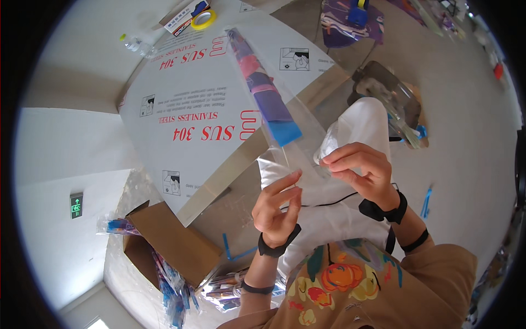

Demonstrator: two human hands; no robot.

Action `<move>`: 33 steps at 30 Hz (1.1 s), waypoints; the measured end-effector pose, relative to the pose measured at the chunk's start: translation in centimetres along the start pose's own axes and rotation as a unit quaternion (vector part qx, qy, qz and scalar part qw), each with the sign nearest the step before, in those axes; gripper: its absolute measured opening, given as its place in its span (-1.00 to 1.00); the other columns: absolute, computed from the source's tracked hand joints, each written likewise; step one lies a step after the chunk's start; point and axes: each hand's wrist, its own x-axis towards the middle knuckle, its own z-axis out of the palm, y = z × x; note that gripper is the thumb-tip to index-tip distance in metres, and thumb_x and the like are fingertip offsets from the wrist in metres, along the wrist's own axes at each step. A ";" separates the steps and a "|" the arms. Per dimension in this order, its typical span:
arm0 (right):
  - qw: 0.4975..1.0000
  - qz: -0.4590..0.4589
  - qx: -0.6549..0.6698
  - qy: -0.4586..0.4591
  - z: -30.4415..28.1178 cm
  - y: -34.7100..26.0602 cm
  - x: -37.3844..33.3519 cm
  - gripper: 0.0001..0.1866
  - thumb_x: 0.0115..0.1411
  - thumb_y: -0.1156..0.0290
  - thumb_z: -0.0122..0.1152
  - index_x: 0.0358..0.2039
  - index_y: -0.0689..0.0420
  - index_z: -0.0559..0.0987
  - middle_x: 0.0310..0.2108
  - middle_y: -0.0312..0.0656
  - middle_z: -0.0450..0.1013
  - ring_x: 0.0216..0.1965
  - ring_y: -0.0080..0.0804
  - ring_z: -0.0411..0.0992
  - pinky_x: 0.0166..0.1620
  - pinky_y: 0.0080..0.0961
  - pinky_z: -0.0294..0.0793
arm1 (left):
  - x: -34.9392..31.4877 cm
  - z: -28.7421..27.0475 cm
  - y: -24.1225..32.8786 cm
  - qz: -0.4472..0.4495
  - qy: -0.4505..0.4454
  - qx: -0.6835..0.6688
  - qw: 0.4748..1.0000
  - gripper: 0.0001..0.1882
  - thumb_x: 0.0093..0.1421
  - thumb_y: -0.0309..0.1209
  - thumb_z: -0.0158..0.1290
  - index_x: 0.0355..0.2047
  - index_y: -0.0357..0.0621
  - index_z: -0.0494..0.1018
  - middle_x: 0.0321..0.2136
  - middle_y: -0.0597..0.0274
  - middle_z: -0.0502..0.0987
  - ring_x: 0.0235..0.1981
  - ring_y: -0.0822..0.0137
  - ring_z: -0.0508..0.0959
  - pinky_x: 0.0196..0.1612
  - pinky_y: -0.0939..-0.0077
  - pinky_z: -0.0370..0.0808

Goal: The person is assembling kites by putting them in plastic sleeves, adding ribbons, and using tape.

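A long clear plastic sleeve (308, 143) lies slantwise from the table across my lap, its near end between my hands. Inside it is a narrow folded strip of printed material (271, 107), purple and pink with a bright blue near end. My left hand (276, 207) pinches the left edge of the sleeve's near end, thumb and forefinger close together. On the other side, my right hand (366, 169) has its fingertips closed on the sleeve's right edge, by my knee. Both wrists wear black bands.
A table (208, 71) covered in white printed film bears a yellow tape roll (204, 20) and a plastic bottle (136, 45). At left stands an open cardboard box (174, 241) with packed sleeves around it. A dark bin (383, 90) and a blue tape dispenser (358, 13) are at right.
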 end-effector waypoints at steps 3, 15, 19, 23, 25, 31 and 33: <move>1.000 0.003 0.006 -0.004 -0.4 0.3 -0.2 -0.83 0.04 0.67 0.30 -0.33 0.20 0.60 -0.24 -0.13 0.55 -0.26 -0.36 0.55 -0.25 -0.53 0.59 | 0.3 -0.5 0.4 0.004 -0.045 0.030 0.999 -0.83 0.01 -0.73 0.20 -0.36 -0.36 0.50 -0.21 -0.11 0.59 -0.21 0.12 0.63 -0.22 0.41 0.59; 0.924 0.279 0.225 0.137 3.2 0.6 -3.1 -0.76 0.06 0.74 0.20 -0.55 0.23 0.32 -0.26 -0.22 0.27 -0.24 -0.50 0.48 -0.13 -0.63 0.48 | -1.3 1.7 2.1 -0.342 0.117 -0.141 0.922 -0.82 0.07 -0.76 0.14 -0.50 -0.25 0.39 -0.38 0.24 0.45 -0.30 0.39 0.53 -0.17 0.51 0.50; 0.899 0.330 0.242 0.157 3.7 0.7 -3.3 -0.77 0.07 0.73 0.20 -0.52 0.22 0.32 -0.26 -0.23 0.26 -0.22 -0.50 0.48 -0.13 -0.61 0.50 | -1.1 1.8 1.6 -0.405 0.151 -0.175 0.884 -0.84 0.08 -0.70 0.15 -0.43 -0.26 0.38 -0.39 0.27 0.42 -0.38 0.46 0.47 -0.28 0.55 0.47; 0.847 0.388 0.298 0.208 3.8 0.0 -3.1 -0.84 0.08 0.67 0.22 -0.41 0.27 0.39 -0.18 -0.18 0.27 -0.23 -0.51 0.48 -0.18 -0.61 0.49 | -0.7 1.9 0.9 -0.484 0.197 -0.217 0.825 -0.92 0.14 -0.60 0.11 -0.38 -0.22 0.42 -0.37 0.27 0.46 -0.43 0.47 0.47 -0.33 0.59 0.45; 0.842 0.416 0.282 0.195 3.7 -0.2 -2.9 -0.86 0.11 0.62 0.22 -0.35 0.30 0.43 -0.19 -0.17 0.33 -0.28 -0.51 0.49 -0.22 -0.62 0.49 | -0.4 1.2 0.2 -0.565 0.096 -0.296 0.764 -0.94 0.19 -0.54 0.09 -0.32 -0.22 0.44 -0.41 0.35 0.47 -0.47 0.51 0.46 -0.35 0.63 0.43; 0.832 0.509 0.216 0.033 1.7 0.6 -2.7 -0.79 0.26 0.45 0.13 -0.21 0.37 0.53 -0.48 -0.20 0.54 -0.39 -0.43 0.56 -0.30 -0.58 0.54 | -1.2 0.8 -1.0 -0.520 -0.014 -0.197 0.831 -0.79 0.21 -0.42 0.17 -0.50 -0.24 0.43 -0.63 0.31 0.46 -0.64 0.54 0.45 -0.51 0.64 0.44; 0.840 0.501 0.209 0.024 1.3 0.6 -3.1 -0.73 0.30 0.44 0.09 -0.04 0.31 0.48 -0.35 -0.13 0.54 -0.29 -0.37 0.57 -0.23 -0.57 0.54 | -1.5 0.3 -0.7 -0.538 -0.038 -0.179 0.823 -0.79 0.22 -0.42 0.15 -0.49 -0.27 0.44 -0.59 0.27 0.50 -0.64 0.52 0.48 -0.52 0.67 0.48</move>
